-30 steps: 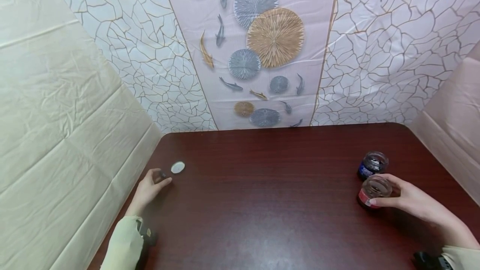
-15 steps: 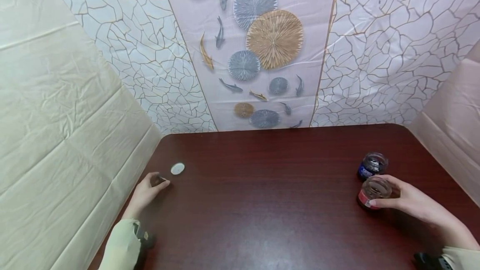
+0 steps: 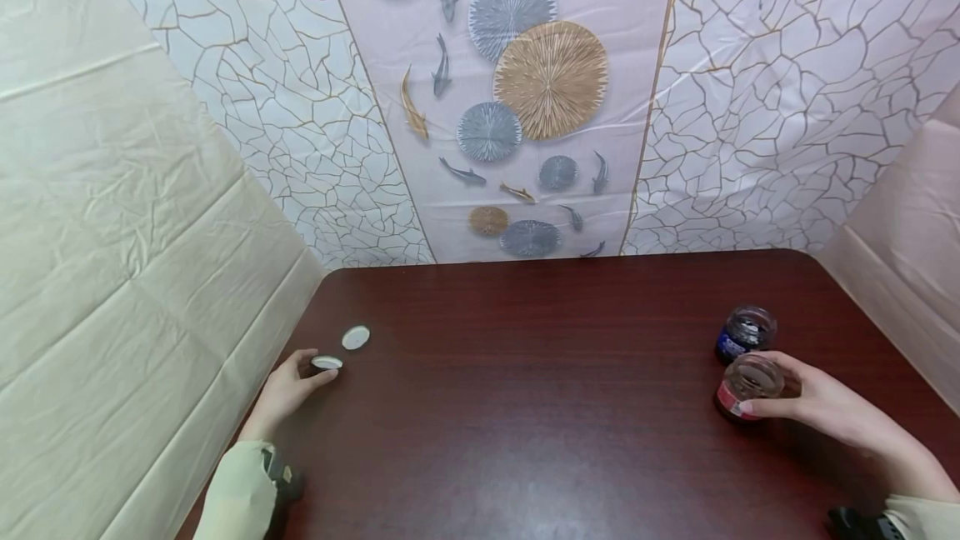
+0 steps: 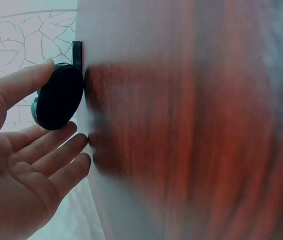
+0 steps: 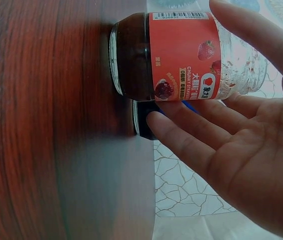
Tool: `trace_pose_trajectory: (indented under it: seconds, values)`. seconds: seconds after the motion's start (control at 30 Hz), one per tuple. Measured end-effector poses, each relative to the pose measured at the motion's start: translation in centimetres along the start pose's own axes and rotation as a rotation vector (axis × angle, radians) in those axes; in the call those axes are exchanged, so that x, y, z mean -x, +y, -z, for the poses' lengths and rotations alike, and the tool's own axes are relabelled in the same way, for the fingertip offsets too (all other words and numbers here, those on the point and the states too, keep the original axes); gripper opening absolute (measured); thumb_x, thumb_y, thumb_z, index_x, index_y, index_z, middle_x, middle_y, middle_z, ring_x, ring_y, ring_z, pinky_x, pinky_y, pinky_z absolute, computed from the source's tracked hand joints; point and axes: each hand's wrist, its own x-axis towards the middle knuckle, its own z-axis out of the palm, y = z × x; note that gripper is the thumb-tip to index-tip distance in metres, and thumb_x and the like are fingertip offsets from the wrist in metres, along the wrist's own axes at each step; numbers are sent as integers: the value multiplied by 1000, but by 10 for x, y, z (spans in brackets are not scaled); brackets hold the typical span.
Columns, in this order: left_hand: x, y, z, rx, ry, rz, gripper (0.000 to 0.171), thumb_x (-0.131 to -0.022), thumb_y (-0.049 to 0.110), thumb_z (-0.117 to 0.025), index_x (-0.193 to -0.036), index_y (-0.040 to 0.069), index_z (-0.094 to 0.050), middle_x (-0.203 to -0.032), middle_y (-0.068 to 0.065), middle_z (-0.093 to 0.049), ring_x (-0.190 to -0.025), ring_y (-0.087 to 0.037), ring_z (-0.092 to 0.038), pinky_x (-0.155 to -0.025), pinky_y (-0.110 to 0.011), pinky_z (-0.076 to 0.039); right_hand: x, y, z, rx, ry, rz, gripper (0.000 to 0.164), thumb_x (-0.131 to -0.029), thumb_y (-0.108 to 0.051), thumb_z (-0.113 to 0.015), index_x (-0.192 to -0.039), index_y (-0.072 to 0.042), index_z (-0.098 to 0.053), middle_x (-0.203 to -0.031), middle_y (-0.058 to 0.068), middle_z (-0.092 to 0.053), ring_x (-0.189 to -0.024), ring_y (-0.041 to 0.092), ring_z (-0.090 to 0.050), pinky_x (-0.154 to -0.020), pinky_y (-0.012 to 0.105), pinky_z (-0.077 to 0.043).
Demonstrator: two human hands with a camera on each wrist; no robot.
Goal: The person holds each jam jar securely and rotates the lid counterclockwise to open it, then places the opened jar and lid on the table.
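At the left of the table, my left hand (image 3: 283,390) pinches a round jar lid (image 3: 327,362) by its edge, the thumb on the near side and fingers on the far side. Its white inside faces up in the head view; the left wrist view shows its black outer face (image 4: 60,97), tilted close to the tabletop. A second jar lid (image 3: 356,337) lies just beyond, white side up. On the right, my right hand (image 3: 821,398) grips an uncapped strawberry jam jar (image 5: 181,60) with a red label, thumb and fingers around its upper part. Dark jam fills its lower part.
Right behind the strawberry jar stands an uncapped jar with a blue label (image 3: 731,344) and dark contents. The dark red-brown table (image 3: 525,373) stretches between the hands. Patterned cloth (image 3: 525,182) hangs along its far edge, and cream cloth (image 3: 150,273) along the left side.
The lid in my left hand has tipped so its white inside now shows, and that hand has drawn slightly nearer. My right hand and both jars have stayed in place.
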Motion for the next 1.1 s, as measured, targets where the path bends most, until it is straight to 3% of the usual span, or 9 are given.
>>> trace_pose_trajectory:
  seconds: [0.73, 1.1]
  values:
    - [-1, -4, 0, -118, -7, -46, 68, -90, 33, -77, -137, -8, -49, -133, -30, -56, -120, -45, -55, -97, -57, -44, 0, 0, 1, -10, 3, 5, 61, -89, -12, -78, -138, 7, -46, -115, 9, -67, -97, -4, -60, -76, 14, -47]
    - [-3, -1, 1, -113, -12, -55, 70, -90, 29, -77, -136, -13, -46, -135, -35, -53, -122, -48, -54, -99, -57, -44, 0, -1, 1, -5, -3, -11, 63, -89, -14, -78, -139, 6, -45, -118, 12, -66, -97, -4, -60, -76, 15, -48]
